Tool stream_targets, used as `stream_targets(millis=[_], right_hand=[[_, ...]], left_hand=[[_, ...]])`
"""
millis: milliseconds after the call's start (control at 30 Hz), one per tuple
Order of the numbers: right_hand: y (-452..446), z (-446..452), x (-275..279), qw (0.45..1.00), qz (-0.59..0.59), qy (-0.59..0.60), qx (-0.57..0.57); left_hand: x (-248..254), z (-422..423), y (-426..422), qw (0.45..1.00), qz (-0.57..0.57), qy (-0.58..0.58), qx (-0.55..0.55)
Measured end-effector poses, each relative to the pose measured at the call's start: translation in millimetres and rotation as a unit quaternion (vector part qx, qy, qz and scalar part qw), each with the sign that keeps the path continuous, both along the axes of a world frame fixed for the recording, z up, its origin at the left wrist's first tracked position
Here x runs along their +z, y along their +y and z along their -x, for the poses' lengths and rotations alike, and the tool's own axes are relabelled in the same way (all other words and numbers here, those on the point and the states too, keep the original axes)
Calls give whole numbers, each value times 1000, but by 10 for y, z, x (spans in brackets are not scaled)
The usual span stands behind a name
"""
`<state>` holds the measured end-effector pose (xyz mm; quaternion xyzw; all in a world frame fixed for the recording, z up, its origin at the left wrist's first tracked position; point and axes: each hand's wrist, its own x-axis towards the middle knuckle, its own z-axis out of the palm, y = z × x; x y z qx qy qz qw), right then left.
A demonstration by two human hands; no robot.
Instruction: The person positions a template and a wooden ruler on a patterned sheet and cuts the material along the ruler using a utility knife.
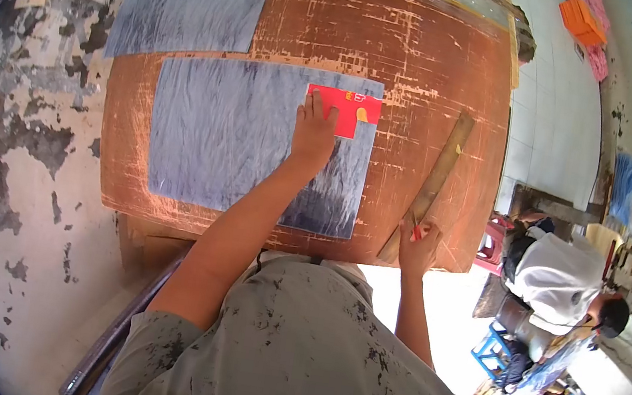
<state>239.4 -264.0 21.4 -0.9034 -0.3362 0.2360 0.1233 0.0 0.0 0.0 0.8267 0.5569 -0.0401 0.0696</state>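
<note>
A grey-blue streaked sheet (229, 129) lies on the scratched brown board (422, 75). On the sheet's upper right corner is a red L-shaped piece (347, 125) with a yellow mark. My left hand (314, 133) rests on the red piece's left part, its fingers spread. At the board's lower right, my right hand (418, 246) is closed on a small red-handled tool (417, 232), beside a long worn wooden strip (442, 163) that lies at a slant. The tool's tip is too small to make out.
Another streaked sheet (198, 3) lies at the board's upper left. To the right, a person in a white top (559, 280) is bent over near a blue stool (491, 351). An orange basket (582, 22) stands at the upper right. A rolled sheet (110, 338) leans at the lower left.
</note>
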Motion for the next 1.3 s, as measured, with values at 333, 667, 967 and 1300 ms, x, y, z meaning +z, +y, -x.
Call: stream_targets(millis=[333,667,967,1300], right_hand=[[-665,230,100,995,-61,-6,-84],[-916,282,-81,992,-76,-20,-95],[-954,379,-73,986,-102,-19,-133],[-879,503,3,987,-84,-14,-138]], left_hand=[[106,-165,35,996,-75,-4,-41],[125,-114,259,999,-25,-29,-34],[167,-73,266,991,-64,-109,-46],[428,143,225,981,-58,-179,-48]])
